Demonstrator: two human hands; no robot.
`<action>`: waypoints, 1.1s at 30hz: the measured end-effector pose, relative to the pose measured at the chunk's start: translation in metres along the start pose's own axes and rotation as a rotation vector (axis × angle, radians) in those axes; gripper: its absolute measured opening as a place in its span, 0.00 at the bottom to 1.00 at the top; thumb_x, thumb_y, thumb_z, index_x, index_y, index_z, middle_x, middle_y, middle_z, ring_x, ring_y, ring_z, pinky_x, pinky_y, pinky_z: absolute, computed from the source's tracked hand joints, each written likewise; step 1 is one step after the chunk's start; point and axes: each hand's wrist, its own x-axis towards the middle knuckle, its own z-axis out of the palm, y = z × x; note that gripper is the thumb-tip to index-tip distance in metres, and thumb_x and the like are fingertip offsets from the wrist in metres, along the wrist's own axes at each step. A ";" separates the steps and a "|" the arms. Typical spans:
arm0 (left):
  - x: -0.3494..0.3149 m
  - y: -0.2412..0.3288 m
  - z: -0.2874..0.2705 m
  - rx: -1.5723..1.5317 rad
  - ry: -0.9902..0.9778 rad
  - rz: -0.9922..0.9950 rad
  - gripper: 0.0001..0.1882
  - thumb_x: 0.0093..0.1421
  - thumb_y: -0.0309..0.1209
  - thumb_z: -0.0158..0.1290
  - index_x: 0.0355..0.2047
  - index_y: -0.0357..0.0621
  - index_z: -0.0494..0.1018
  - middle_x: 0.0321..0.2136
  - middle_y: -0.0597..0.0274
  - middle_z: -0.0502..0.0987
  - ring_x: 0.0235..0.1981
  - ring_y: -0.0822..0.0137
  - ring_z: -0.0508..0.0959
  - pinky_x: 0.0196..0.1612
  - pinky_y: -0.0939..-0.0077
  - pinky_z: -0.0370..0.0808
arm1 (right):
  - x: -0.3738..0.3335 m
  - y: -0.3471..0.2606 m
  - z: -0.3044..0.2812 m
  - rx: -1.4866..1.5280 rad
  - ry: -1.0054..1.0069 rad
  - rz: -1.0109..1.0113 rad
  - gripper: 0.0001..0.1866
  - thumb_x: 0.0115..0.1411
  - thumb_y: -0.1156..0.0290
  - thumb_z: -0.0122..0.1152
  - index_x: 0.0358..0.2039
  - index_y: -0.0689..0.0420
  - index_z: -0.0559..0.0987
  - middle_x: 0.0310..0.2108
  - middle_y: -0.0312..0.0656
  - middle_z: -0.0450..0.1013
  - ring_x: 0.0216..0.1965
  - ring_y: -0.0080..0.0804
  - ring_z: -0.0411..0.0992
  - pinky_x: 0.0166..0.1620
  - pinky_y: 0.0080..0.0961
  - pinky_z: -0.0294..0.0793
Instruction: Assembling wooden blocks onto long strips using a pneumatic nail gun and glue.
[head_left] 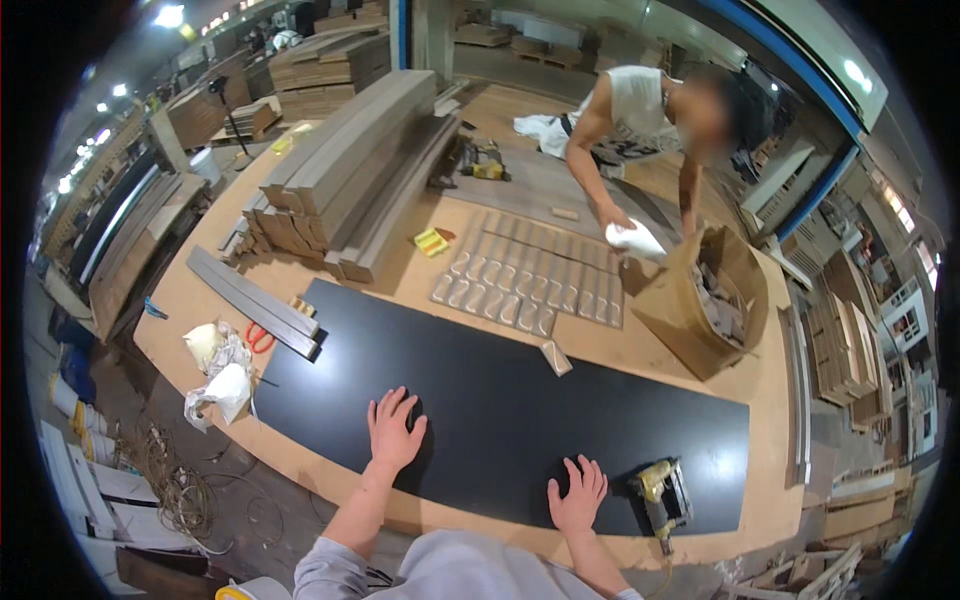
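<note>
A long black panel (480,400) lies across the near side of the worktable. My left hand (396,430) rests on it left of the middle, fingers spread and holding nothing. Farther right, my right hand (578,495) lies near the panel's front edge, its fingers also apart. Just beyond that hand, a nail gun (660,498) with a yellowish body sits on the panel's right end, a hose running off the near edge. Several flat wooden pieces with oval outlines (525,275) are laid in rows behind the panel, and a single small block (556,358) touches its far edge.
Across the table a co-worker (640,120) holds a white object (635,240) beside an open cardboard box (690,320). Long boards (350,150) are stacked at the far left. Red scissors (260,338) and white plastic bags (222,385) lie by the panel's left end.
</note>
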 end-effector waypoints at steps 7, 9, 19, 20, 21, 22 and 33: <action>0.202 -0.041 -0.042 0.203 0.326 0.114 0.32 0.64 0.38 0.62 0.67 0.44 0.71 0.73 0.43 0.63 0.74 0.42 0.61 0.73 0.41 0.60 | 0.018 -0.011 0.003 0.036 0.003 0.060 0.26 0.59 0.58 0.70 0.59 0.45 0.80 0.65 0.40 0.70 0.72 0.48 0.60 0.75 0.60 0.52; 0.261 -0.040 -0.048 0.249 0.308 0.008 0.32 0.67 0.41 0.60 0.68 0.45 0.70 0.75 0.47 0.61 0.74 0.43 0.62 0.74 0.43 0.59 | 0.020 -0.007 -0.004 0.030 0.026 0.091 0.25 0.59 0.59 0.71 0.58 0.45 0.81 0.65 0.39 0.70 0.72 0.48 0.61 0.74 0.60 0.52; 0.305 -0.099 -0.068 0.095 0.214 -0.177 0.29 0.58 0.33 0.68 0.60 0.48 0.74 0.49 0.43 0.81 0.52 0.39 0.80 0.57 0.47 0.77 | 0.020 -0.007 -0.002 0.042 0.052 0.101 0.22 0.56 0.59 0.72 0.52 0.44 0.84 0.61 0.37 0.72 0.69 0.47 0.64 0.73 0.59 0.56; 0.296 -0.089 -0.074 -0.034 0.091 -0.213 0.34 0.56 0.35 0.70 0.62 0.47 0.72 0.49 0.42 0.81 0.52 0.38 0.80 0.57 0.47 0.78 | 0.019 -0.006 -0.003 0.030 0.061 0.100 0.22 0.55 0.60 0.72 0.52 0.44 0.84 0.61 0.38 0.72 0.68 0.47 0.64 0.72 0.59 0.56; 0.270 -0.119 -0.083 -0.017 0.187 -0.098 0.43 0.51 0.36 0.72 0.67 0.44 0.67 0.52 0.38 0.81 0.51 0.36 0.81 0.56 0.49 0.79 | 0.021 -0.016 0.000 0.058 0.064 0.068 0.23 0.55 0.60 0.73 0.52 0.45 0.83 0.61 0.38 0.72 0.68 0.47 0.65 0.72 0.58 0.57; 0.244 -0.110 -0.072 -0.114 0.081 -0.108 0.51 0.49 0.35 0.72 0.72 0.40 0.61 0.54 0.35 0.81 0.52 0.39 0.83 0.57 0.52 0.79 | 0.022 -0.013 0.001 0.047 0.061 0.066 0.23 0.55 0.60 0.73 0.52 0.45 0.83 0.61 0.38 0.72 0.68 0.47 0.65 0.72 0.58 0.57; -0.064 0.087 0.006 -1.005 -0.930 -0.394 0.22 0.71 0.47 0.61 0.51 0.40 0.83 0.41 0.60 0.86 0.41 0.70 0.83 0.44 0.72 0.80 | 0.081 -0.096 0.012 1.124 -0.663 0.360 0.30 0.76 0.62 0.61 0.73 0.56 0.67 0.52 0.42 0.81 0.51 0.27 0.77 0.59 0.27 0.74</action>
